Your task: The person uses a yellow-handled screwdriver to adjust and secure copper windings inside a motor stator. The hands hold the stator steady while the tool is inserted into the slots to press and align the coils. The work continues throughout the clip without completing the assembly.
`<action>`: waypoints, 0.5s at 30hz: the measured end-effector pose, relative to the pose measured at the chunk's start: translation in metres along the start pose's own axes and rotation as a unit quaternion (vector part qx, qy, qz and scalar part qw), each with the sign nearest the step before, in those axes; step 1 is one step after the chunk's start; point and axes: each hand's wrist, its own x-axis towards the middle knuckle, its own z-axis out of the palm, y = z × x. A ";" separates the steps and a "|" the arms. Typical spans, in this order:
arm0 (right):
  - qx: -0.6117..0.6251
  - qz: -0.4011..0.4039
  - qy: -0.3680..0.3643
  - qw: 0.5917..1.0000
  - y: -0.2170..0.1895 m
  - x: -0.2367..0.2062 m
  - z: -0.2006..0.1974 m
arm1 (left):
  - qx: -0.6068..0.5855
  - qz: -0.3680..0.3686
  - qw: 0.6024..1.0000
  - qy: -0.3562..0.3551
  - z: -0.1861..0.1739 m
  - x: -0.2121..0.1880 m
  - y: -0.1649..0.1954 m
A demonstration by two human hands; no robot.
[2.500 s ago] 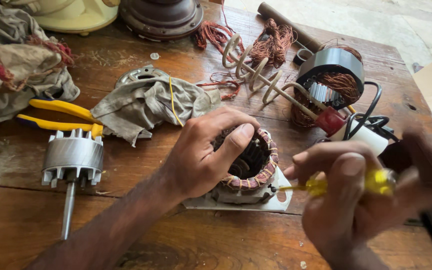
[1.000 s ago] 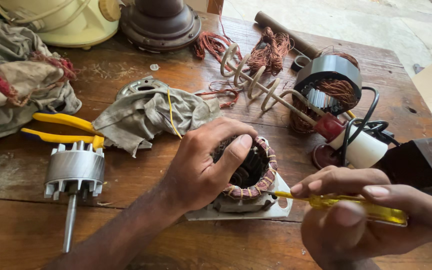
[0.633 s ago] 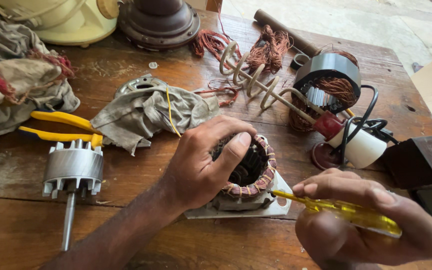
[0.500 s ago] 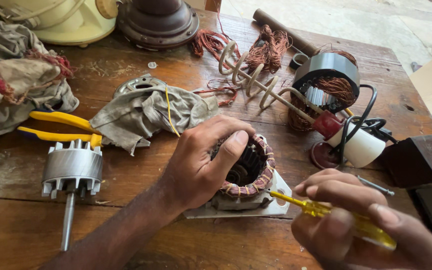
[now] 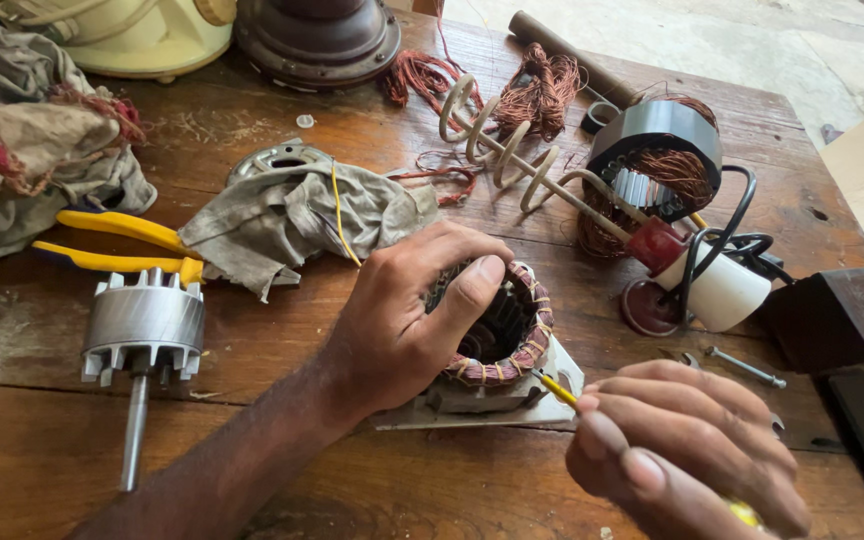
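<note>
A round copper-wound motor stator (image 5: 497,330) is gripped on the wooden counter (image 5: 352,480) by the left hand (image 5: 407,320); beside it, a yellow-handled screwdriver (image 5: 558,390) is pinched in the closed right hand (image 5: 687,450).

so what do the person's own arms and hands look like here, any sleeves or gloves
Both are bare. The left hand wears no glove, ring or watch, and its forearm shows no sleeve up to the picture's lower edge. The right hand is also ungloved and ringless, with short plain nails on its fingers; its wrist and arm are out of view.
</note>
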 end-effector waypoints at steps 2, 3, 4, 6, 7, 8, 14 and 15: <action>0.032 0.037 0.014 0.999 -0.005 0.014 0.005 | 0.003 0.018 1.000 0.002 0.000 0.001 -0.002; 0.048 0.056 0.020 0.997 -0.009 0.024 0.007 | 0.003 0.026 1.000 0.003 0.000 0.001 -0.002; -0.003 0.106 -0.007 0.994 -0.014 0.034 0.008 | -0.001 0.028 1.000 0.005 0.000 0.000 -0.002; -0.105 0.196 -0.059 0.973 -0.020 0.055 0.009 | -0.006 0.038 0.999 0.012 0.000 0.000 -0.002; -0.163 0.235 -0.152 0.946 -0.020 0.063 0.010 | -0.005 0.029 1.000 0.012 0.000 -0.001 -0.001; -0.221 0.274 -0.242 0.904 -0.018 0.070 0.012 | -0.006 0.021 1.000 0.009 0.000 -0.002 -0.001; -0.067 0.075 -0.042 0.994 -0.008 0.074 0.019 | -0.008 0.021 1.000 0.005 -0.003 -0.001 0.003; -0.062 0.086 -0.054 0.993 -0.009 0.073 0.018 | -0.009 0.023 1.000 0.006 -0.003 -0.002 0.003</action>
